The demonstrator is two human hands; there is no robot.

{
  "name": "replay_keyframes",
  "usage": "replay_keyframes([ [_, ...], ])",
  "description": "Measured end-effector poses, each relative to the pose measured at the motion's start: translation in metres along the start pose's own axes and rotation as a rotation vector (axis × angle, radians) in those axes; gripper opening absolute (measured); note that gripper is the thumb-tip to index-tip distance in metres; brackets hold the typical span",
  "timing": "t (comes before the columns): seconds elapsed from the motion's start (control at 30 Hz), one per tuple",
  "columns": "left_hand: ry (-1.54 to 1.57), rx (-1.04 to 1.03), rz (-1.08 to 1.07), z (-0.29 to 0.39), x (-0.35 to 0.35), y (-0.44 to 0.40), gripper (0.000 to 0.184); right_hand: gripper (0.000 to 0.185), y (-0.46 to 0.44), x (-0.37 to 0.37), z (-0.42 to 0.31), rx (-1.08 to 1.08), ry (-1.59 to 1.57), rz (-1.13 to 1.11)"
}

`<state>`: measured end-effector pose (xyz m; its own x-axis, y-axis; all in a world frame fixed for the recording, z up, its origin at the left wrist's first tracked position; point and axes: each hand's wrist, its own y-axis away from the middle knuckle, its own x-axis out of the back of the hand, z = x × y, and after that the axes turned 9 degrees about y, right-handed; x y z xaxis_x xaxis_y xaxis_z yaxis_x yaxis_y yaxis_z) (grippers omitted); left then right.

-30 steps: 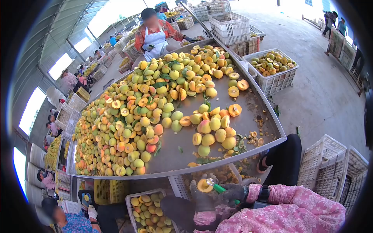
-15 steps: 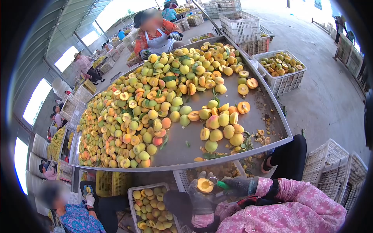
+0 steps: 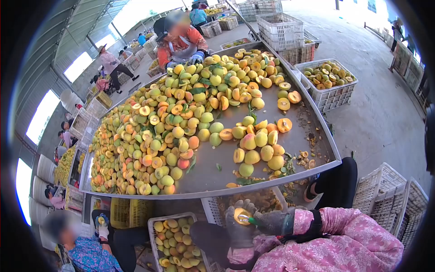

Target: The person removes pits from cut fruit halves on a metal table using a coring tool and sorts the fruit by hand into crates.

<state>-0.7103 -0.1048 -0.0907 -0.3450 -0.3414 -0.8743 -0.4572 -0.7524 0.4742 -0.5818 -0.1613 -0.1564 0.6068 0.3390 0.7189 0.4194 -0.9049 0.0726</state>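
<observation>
Fruit half (image 3: 239, 213), its orange cut face turned to the camera, sits at the lower centre-right of the frame in the gloved left hand (image 3: 238, 233), whose fingers curl around it in a partly closed grip. The gloved right hand (image 3: 272, 222) comes in from the right, closed around the green-handled tool (image 3: 253, 221), and the metal end of the tool meets the cut face. The two hands are close together; whether their fingers touch cannot be told. Both come out of a pink floral garment (image 3: 335, 245) at the lower right. Just above them in the frame, partly hidden by the table edge, is a white crate (image 3: 211, 211) of fruit scraps. A metal table (image 3: 204, 179) fills the centre, with a large fruit pile (image 3: 145, 149) on its left and a smaller fruit cluster (image 3: 258, 152) nearer the hands. To the left of the hands, at the bottom, stands a fruit crate (image 3: 151, 229). One co-worker (image 3: 186, 45) leans over the far edge at the upper centre, and another co-worker (image 3: 88, 249) sits at the lower left
</observation>
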Motion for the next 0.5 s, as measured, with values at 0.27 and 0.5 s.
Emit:
replay_keyframes([
  [0.27,0.063,0.051,-0.034,-0.002,0.014,-0.005,0.036,0.034,0.01,0.036,-0.035,-0.116,0.166,-0.073],
  [0.5,0.258,0.087,0.025,-0.008,0.017,-0.009,0.034,0.011,0.013,-0.005,-0.005,0.134,-0.115,-0.131],
])
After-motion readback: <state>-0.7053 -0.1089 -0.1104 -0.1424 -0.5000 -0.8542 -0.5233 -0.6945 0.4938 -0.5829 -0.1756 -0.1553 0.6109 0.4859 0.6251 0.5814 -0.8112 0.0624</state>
